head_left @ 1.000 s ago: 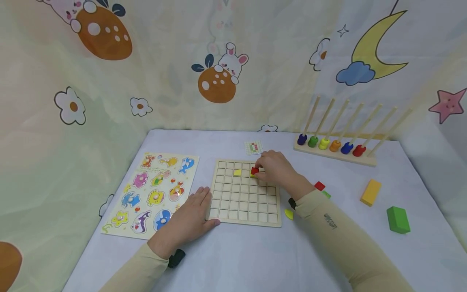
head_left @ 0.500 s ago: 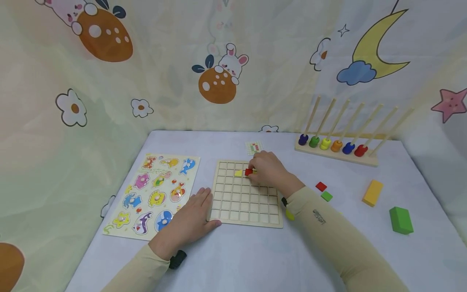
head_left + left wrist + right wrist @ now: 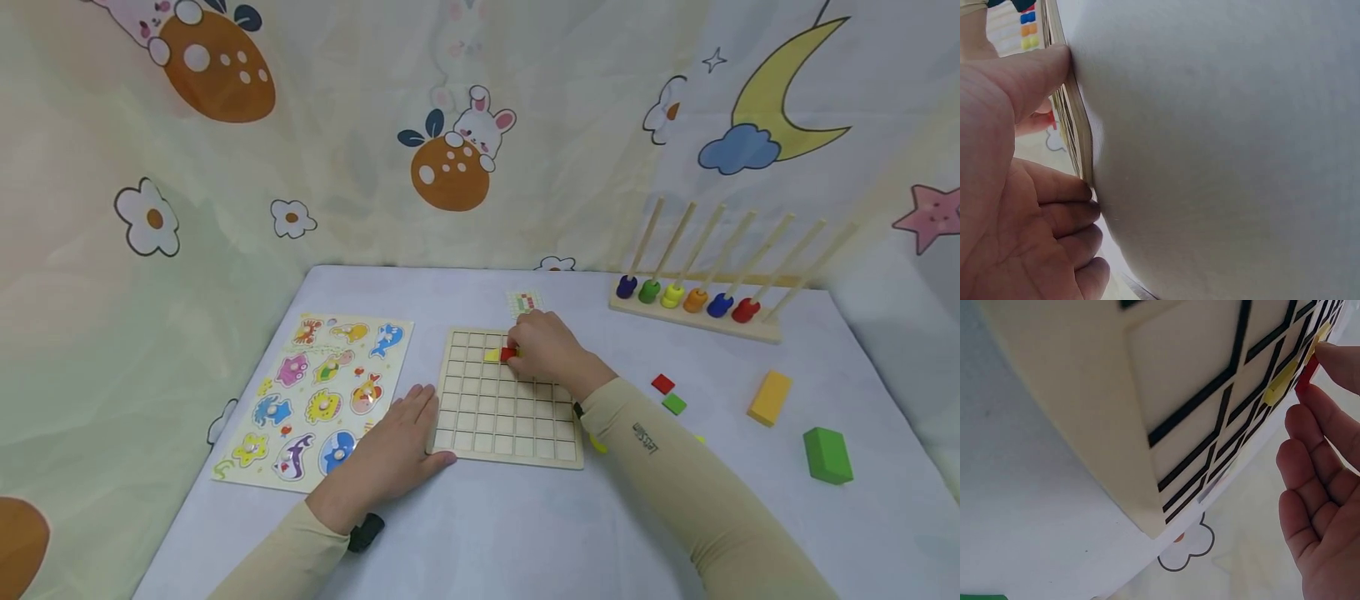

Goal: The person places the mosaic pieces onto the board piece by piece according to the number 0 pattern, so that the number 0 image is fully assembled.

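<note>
A wooden grid board (image 3: 510,417) lies flat at the table's middle. My right hand (image 3: 517,348) reaches over its far rows and pinches a small red tile (image 3: 508,354), right beside a yellow tile (image 3: 491,355) sitting in a cell. In the right wrist view the red tile (image 3: 1307,370) stands on edge between my fingertips (image 3: 1335,359), next to the yellow tile (image 3: 1282,384). My left hand (image 3: 401,437) lies flat on the table with straight fingers against the board's near left edge. The left wrist view shows my thumb (image 3: 1035,72) pressed against the board's edge (image 3: 1079,134).
An animal peg puzzle (image 3: 315,400) lies left of the board. A small pattern card (image 3: 523,302) lies behind the board. At the back right stands a peg rack (image 3: 693,321) with coloured beads. Loose red (image 3: 663,383) and green (image 3: 673,404) tiles, a yellow block (image 3: 769,397) and a green block (image 3: 827,455) lie right.
My right hand has carried the red tile leftward along the board's far rows until it is next to the yellow tile. My left hand has stayed put.
</note>
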Demonstrator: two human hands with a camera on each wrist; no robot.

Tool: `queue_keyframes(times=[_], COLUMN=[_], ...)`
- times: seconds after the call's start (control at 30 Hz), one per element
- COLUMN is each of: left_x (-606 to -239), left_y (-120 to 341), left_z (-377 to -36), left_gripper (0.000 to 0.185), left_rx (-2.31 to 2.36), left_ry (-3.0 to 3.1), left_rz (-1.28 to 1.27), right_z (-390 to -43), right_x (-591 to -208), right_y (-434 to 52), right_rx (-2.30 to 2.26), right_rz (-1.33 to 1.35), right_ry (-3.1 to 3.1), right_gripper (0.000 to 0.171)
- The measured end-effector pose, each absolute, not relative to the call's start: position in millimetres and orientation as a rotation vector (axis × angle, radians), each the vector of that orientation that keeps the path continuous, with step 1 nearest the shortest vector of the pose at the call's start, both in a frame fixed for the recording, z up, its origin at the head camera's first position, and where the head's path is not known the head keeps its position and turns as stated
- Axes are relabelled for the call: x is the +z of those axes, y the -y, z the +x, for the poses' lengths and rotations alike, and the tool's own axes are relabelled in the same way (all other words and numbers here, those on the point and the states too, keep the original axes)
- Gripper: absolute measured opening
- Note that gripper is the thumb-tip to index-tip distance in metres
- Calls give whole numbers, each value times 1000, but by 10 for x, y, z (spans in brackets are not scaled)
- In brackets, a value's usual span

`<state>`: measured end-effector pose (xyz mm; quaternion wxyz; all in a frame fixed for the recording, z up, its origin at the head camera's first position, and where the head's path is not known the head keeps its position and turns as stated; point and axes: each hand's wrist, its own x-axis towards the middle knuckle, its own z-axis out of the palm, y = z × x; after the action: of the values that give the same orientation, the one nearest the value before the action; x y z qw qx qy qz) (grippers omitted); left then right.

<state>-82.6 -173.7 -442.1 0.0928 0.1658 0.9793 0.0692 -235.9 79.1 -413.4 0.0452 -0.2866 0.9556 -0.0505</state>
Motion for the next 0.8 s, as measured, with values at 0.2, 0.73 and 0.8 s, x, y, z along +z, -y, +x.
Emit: queue_keyframes(times=[0.2,0.73,0.8], left_x=[-4430,-4401,-4395], left_y=[1743,1734,1734], left_z=[-826,-810,-811], left_gripper=[99,98,98], left_rx=[211,226,225], left_ry=[-2908,-2899,-2900], left_rz=[505,497,499], right_z=[-2374,-2388,-2380], right_x=[-4166,-4195,-4185], right_y=[-813,-792,-794], right_rx=[-148,-174,-177], right_rz=[-866,-847,-854], right_ry=[-2910,-2902,-2904], right_gripper=[22,19,19])
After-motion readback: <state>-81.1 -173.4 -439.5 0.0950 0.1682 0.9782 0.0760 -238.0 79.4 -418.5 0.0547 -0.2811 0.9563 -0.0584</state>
